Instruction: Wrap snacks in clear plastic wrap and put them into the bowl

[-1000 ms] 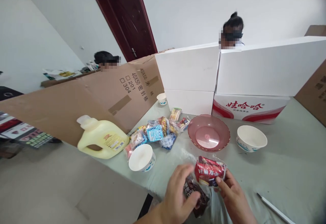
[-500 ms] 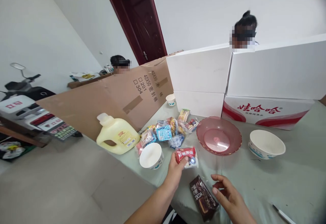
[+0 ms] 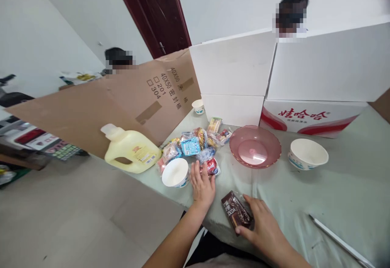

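Since the earlier frame, the red packet (image 3: 213, 165) has shifted toward the snack pile (image 3: 190, 146), left of the pink bowl (image 3: 255, 148), and the right hand (image 3: 264, 223) has reached the cocoa packet (image 3: 234, 210). The left hand (image 3: 202, 186) lies over the red packet, its fingers outstretched and slightly apart. The cocoa packet is on the tabletop (image 3: 280, 195), on the near side of the pink bowl; the right fingers and thumb are spread around it, though whether they clamp it I cannot tell.

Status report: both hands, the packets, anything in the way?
Left hand open at red packet, by the snack pile. Right hand curved about brown COCOA packet, grip unclear. White bowl close beside left hand.
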A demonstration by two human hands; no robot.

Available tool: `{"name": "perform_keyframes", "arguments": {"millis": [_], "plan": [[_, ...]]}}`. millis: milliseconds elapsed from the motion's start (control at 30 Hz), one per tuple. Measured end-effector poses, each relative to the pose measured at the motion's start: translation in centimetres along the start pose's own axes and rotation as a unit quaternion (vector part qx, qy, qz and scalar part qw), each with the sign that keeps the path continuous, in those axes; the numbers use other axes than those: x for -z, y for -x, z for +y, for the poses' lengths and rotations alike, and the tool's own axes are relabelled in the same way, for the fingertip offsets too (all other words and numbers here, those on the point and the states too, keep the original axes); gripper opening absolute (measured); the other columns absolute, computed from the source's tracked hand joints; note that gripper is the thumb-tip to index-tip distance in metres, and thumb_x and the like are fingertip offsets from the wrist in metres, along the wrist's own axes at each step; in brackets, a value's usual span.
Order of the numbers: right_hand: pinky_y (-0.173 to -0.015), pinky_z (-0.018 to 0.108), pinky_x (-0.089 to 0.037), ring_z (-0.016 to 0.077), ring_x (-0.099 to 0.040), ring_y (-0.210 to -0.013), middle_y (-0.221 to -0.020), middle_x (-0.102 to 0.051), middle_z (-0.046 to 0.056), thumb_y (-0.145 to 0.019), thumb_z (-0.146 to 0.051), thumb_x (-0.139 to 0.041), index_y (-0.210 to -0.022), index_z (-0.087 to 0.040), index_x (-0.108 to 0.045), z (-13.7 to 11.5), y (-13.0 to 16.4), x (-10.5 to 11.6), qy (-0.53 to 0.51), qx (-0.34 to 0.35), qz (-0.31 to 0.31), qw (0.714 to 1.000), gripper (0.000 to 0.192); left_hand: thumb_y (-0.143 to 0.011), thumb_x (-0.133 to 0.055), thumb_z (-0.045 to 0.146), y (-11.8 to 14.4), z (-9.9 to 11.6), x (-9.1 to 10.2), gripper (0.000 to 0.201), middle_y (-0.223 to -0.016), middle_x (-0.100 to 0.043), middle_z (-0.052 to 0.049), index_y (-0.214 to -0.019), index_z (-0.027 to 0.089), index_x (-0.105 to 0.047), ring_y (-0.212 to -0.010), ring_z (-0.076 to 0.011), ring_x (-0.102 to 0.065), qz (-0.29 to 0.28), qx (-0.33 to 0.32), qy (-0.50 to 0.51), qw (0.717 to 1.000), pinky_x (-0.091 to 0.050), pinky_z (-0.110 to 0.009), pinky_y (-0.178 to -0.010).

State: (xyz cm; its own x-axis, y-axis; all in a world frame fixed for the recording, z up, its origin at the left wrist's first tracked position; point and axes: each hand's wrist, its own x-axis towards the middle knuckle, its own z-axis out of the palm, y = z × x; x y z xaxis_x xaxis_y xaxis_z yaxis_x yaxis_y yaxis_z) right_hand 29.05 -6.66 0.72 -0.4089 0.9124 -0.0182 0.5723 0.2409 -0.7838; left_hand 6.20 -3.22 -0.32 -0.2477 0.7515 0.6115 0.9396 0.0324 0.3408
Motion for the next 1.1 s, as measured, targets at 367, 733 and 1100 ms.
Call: {"name": "perform_keyframes", "arguments": {"millis": [367,733,1100], "plan": [[-0.089,0.039,-0.047,0.0218,-0.055,-0.102,-0.109,-0.061,0.007,-0.074,0.003,-0.042,-0.117,-0.023,-0.057,1.0,-0.5,4.3,0.052,0.136,0.081,0.986,0.052,-0.092,-0.05,0.03,-1.3,5.1,-2.6,0.046,-0.119,-0.053,-0.012,-0.136,0.022,-0.039,-0.089,-0.0178,-0.062,-0.223,0.066,0.381,0.895,-0.055,-0.033,-0.074],[-0.083,0.038,-0.049,0.0218,-0.055,-0.095,-0.101,-0.062,0.007,-0.081,0.002,-0.043,-0.108,-0.022,-0.062,5.8,0.0,8.3,0.203,0.128,0.232,0.943,0.041,-0.086,-0.061,0.035,-5.5,11.9,-11.4,0.06,-0.144,-0.033,-0.016,-0.139,0.024,-0.037,-0.104,-0.0217,-0.061,-0.277,0.082,0.497,0.818,-0.052,-0.039,-0.086],[-0.094,0.044,-0.049,0.0244,-0.053,-0.11,-0.117,-0.06,0.01,-0.083,-0.004,-0.047,-0.126,-0.022,-0.054,6.7,0.8,6.7,0.285,0.153,0.146,0.935,0.047,-0.091,-0.054,0.029,-0.4,10.3,-6.2,0.047,-0.133,-0.049,-0.014,-0.136,0.022,-0.043,-0.122,-0.0276,-0.048,-0.219,-0.291,0.376,0.852,-0.045,-0.047,-0.097]]}}
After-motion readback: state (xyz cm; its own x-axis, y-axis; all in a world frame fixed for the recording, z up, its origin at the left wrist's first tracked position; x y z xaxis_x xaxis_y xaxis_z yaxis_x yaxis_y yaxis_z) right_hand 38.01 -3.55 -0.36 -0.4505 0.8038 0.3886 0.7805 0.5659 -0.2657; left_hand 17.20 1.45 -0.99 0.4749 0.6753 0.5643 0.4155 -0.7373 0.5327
